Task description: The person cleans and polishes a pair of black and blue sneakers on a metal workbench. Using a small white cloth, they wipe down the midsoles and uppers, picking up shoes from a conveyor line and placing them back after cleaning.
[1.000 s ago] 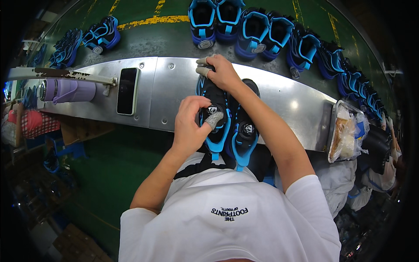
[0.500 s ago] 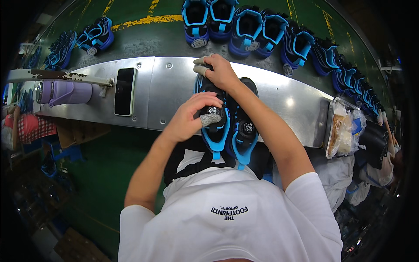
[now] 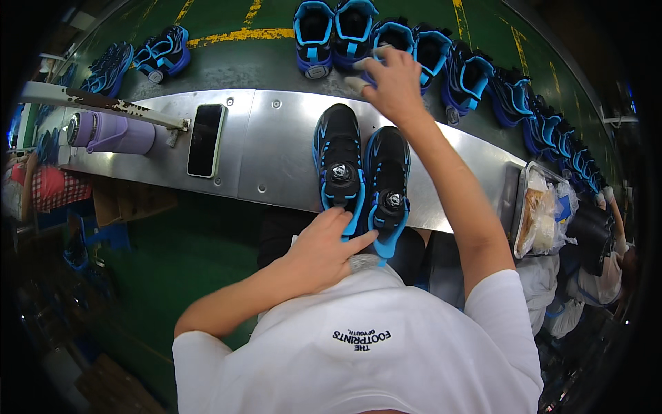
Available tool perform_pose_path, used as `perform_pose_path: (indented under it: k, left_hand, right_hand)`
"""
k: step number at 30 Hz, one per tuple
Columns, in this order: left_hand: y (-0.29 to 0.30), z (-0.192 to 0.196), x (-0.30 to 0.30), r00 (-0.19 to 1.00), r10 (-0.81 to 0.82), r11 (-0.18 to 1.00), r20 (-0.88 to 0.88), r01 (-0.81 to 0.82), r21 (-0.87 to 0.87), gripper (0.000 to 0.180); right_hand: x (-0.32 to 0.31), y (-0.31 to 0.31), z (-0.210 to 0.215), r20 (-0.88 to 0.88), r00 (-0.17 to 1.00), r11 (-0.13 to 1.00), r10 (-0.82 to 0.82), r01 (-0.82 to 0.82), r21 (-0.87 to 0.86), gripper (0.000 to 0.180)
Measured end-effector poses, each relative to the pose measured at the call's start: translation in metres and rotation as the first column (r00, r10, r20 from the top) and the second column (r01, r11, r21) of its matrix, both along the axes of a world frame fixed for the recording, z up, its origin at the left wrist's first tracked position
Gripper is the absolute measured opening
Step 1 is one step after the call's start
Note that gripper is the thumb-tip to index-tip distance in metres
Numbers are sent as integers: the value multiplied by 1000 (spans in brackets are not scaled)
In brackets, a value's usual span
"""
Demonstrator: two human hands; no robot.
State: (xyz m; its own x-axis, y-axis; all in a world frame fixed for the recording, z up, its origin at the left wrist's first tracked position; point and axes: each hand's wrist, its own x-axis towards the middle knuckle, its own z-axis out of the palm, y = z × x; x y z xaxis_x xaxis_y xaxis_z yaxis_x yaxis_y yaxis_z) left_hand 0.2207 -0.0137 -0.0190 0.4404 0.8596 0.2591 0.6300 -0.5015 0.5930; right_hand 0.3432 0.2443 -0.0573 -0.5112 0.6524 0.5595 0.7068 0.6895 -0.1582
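Note:
Two black and blue shoes, the left shoe (image 3: 338,155) and the right shoe (image 3: 388,176), lie side by side on a metal shelf (image 3: 276,138), each with a round dial on its tongue. My left hand (image 3: 321,252) rests at the heel of the left shoe, fingers touching its blue heel tab and closed on a small grey object (image 3: 360,263). My right hand (image 3: 393,83) reaches past the shelf, fingers apart with white tips on some of them, over a blue shoe (image 3: 393,34) in the far row.
A long row of blue shoes (image 3: 483,76) curves along the green belt beyond the shelf. On the shelf's left lie a dark phone (image 3: 205,140) and a purple bottle (image 3: 114,133). A tray of plastic bags (image 3: 541,207) sits at the right end.
My right hand left the shoes on the shelf and stretched out to the far row. My left hand drew back from the dial to the heel of the left shoe.

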Motion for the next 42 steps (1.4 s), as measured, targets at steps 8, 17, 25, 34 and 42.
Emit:
perform_pose_path:
  k: [8, 17, 25, 34, 42]
  left_hand:
    - [63, 19, -4, 931, -153, 988, -332, 145, -49, 22]
    - [155, 62, -193, 869, 433, 892, -242, -451, -23, 37]
    - [270, 23, -210, 815, 568, 820, -114, -549, 161, 26]
    - [240, -7, -122, 908, 418, 906, 35, -414, -84, 21]
    - [23, 15, -30, 969, 181, 926, 168, -110, -362, 30]
  right_hand:
    - [57, 38, -16, 267, 960, 991, -84, 53, 123, 37]
    - [55, 62, 19, 187, 979, 994, -81, 66, 83, 35]
    - [-54, 66, 57, 28, 980, 877, 198, -165, -451, 43]
    - [-32, 28, 64, -247, 955, 632, 162, -293, -718, 28]
    - [85, -148, 84, -222, 944, 480, 246, -317, -818, 32]
